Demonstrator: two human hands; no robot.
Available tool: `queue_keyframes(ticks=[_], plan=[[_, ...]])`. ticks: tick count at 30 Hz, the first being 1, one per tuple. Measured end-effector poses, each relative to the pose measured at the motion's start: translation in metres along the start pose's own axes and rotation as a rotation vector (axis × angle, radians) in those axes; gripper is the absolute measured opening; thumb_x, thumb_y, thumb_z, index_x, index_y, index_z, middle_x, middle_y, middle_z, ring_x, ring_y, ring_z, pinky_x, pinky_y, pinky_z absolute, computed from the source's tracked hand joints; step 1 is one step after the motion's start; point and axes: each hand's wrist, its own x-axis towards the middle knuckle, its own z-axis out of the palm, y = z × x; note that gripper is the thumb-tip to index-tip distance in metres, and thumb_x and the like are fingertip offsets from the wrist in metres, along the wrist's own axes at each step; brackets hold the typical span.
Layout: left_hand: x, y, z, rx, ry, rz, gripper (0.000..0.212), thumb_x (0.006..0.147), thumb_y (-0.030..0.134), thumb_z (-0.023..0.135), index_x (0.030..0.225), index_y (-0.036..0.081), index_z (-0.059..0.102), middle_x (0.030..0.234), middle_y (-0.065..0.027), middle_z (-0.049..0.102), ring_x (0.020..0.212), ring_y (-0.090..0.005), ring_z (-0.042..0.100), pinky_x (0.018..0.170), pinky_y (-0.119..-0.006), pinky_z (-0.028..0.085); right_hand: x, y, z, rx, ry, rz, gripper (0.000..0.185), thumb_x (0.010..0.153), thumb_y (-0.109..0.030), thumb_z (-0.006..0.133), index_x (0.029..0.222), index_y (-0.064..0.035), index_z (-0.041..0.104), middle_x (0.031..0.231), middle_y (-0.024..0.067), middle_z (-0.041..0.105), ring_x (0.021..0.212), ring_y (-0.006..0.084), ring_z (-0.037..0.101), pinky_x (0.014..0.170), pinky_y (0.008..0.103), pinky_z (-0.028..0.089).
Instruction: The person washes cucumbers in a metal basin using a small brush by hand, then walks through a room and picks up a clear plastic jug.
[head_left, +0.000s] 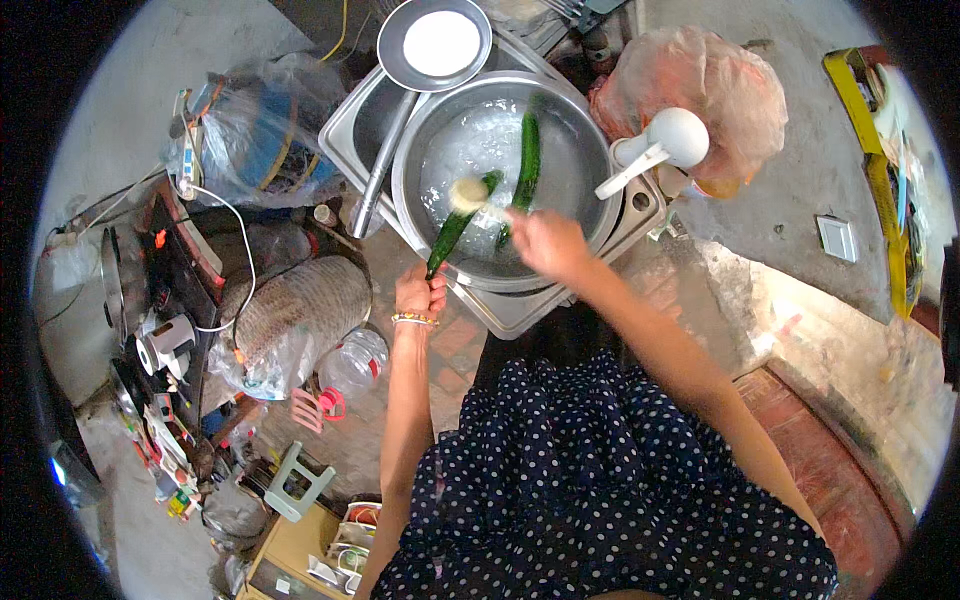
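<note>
My left hand (420, 291) grips one end of a dark green cucumber (450, 238), which slants over the near side of a round metal basin (402, 180). In my right hand (553, 246) is the thin handle of a small brush with a round, pale-bristled head (469, 193). The brush head is against the upper part of that cucumber, and the hand is slightly blurred. A second cucumber (530, 154) lies in the basin's water, right of the first; its lower end is partly hidden near my right hand.
The basin sits on a stainless steel sink (511, 318). A long-handled metal ladle (390, 150) rests at its left. A white plastic item with a handle (679, 139) stands right, before a reddish plastic bag (697, 82). A clear bottle (356, 364) and a small stool (298, 480) are at lower left.
</note>
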Motion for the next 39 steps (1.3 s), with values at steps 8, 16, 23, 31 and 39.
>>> queue_keyframes(ticks=[8,16,23,31,39], plan=[[-0.001,0.0,0.011,-0.088,-0.063,0.032,0.032,0.09,0.03,0.039,0.089,0.001,0.052,0.055,-0.0005,0.046,0.039,-0.0069,0.035,0.033,-0.02,0.024,0.035,0.036,-0.02,-0.047,-0.137,0.148,0.025,0.08,-0.018,0.045,0.096,-0.0062,0.059,0.076,0.0183,0.061,0.071,0.0332,0.062,0.062,0.0445,0.05],[0.016,-0.009,0.007,0.375,0.069,0.239,0.025,0.088,0.026,0.049,0.083,0.003,0.054,0.06,-0.0036,0.054,0.043,-0.0087,0.046,0.033,-0.023,0.033,0.004,0.004,0.011,0.011,0.065,-0.096,0.023,0.076,-0.017,0.051,0.095,-0.0085,0.06,0.069,0.0161,0.059,0.061,0.0306,0.061,0.053,0.0431,0.049],[-0.001,0.002,0.035,0.577,0.048,0.369,0.025,0.084,0.019,0.054,0.097,-0.003,0.055,0.062,-0.0046,0.054,0.045,-0.0092,0.049,0.034,-0.023,0.039,0.068,0.065,-0.016,-0.2,0.332,-0.125,0.017,0.082,-0.013,0.046,0.081,-0.0022,0.058,0.063,0.0171,0.058,0.053,0.03,0.057,0.05,0.0423,0.046],[0.01,-0.002,0.028,0.634,0.033,0.468,0.02,0.084,0.018,0.053,0.074,0.0,0.05,0.052,-0.0038,0.05,0.038,-0.0099,0.045,0.032,-0.025,0.037,-0.038,-0.012,0.008,-0.043,0.139,-0.167,0.022,0.081,-0.021,0.047,0.097,-0.0107,0.058,0.059,0.0112,0.055,0.047,0.0279,0.055,0.044,0.0417,0.044],[0.003,0.009,0.046,0.638,0.051,0.414,0.027,0.087,0.023,0.049,0.076,-0.001,0.053,0.048,-0.0036,0.05,0.035,-0.0105,0.043,0.032,-0.025,0.033,0.064,0.07,-0.021,-0.206,0.21,0.031,0.013,0.077,-0.008,0.046,0.081,-0.001,0.056,0.073,0.0187,0.059,0.069,0.0342,0.06,0.059,0.0455,0.049]])
